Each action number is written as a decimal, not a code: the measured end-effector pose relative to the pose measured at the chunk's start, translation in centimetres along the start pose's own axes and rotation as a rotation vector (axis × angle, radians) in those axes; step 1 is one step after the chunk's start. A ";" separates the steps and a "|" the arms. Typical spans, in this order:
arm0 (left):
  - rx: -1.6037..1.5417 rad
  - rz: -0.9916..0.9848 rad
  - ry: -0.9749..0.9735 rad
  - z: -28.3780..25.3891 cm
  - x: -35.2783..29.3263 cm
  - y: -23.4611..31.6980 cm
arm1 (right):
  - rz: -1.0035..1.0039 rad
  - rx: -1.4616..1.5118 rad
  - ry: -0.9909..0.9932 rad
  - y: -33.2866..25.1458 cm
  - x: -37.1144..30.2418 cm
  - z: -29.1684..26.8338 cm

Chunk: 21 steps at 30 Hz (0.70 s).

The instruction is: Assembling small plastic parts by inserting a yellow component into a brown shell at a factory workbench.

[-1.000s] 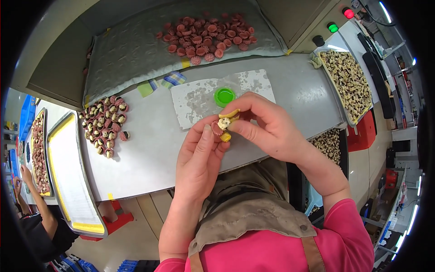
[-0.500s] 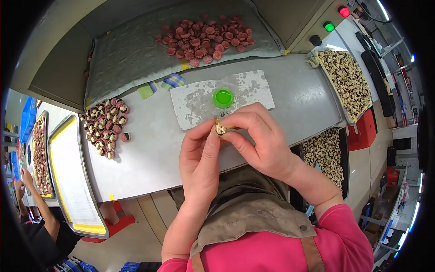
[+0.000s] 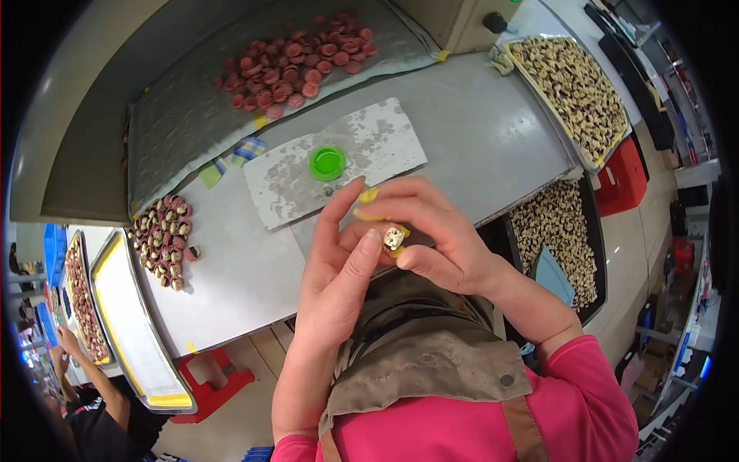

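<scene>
Between both hands, in front of my apron, is a small cream-coloured piece with dark marks. My left hand is closed on it, thumb against its left side and index finger raised. My right hand curls around the other side, its thumb close by and yellow coverings on some fingertips. Fingers hide much of the piece. Beyond the hands, a green round dish sits on a stained white sheet. Pink ridged cups are heaped on the grey padded mat behind.
Pink cups with cream and dark pieces cluster at the table's left, beside a yellow-edged tray. A tray of small cream-and-dark pieces stands at far right; a black bin below holds more, with a blue scoop. Another person's arm shows at left.
The view has shifted, so the table's things appear further left. My hands have drawn nearer my body with the piece, and fingers of both hands have lifted away from it.
</scene>
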<state>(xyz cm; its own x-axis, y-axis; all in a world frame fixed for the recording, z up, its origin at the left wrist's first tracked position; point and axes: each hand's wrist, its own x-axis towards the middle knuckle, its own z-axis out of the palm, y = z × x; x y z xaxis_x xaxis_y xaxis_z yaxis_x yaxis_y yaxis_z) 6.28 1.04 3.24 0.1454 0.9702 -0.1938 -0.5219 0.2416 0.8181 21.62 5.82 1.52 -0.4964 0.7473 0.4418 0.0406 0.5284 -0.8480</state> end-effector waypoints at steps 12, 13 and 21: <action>0.016 -0.079 -0.056 0.7 2.5 -1.9 | -0.045 0.021 -0.066 2.5 -0.5 -2.8; -0.013 -0.106 -0.057 0.8 2.5 -1.8 | -0.050 0.020 -0.064 2.4 -0.5 -2.7; -0.088 -0.067 0.068 0.7 -2.6 2.2 | 0.016 -0.090 -0.079 -2.7 0.2 -0.3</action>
<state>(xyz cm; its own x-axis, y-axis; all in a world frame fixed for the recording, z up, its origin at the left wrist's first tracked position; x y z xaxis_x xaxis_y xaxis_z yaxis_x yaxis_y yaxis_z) 5.34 -0.92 5.92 0.1269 0.9502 -0.2846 -0.5853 0.3033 0.7519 21.65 4.64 3.93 -0.5619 0.7237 0.4006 0.1251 0.5530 -0.8237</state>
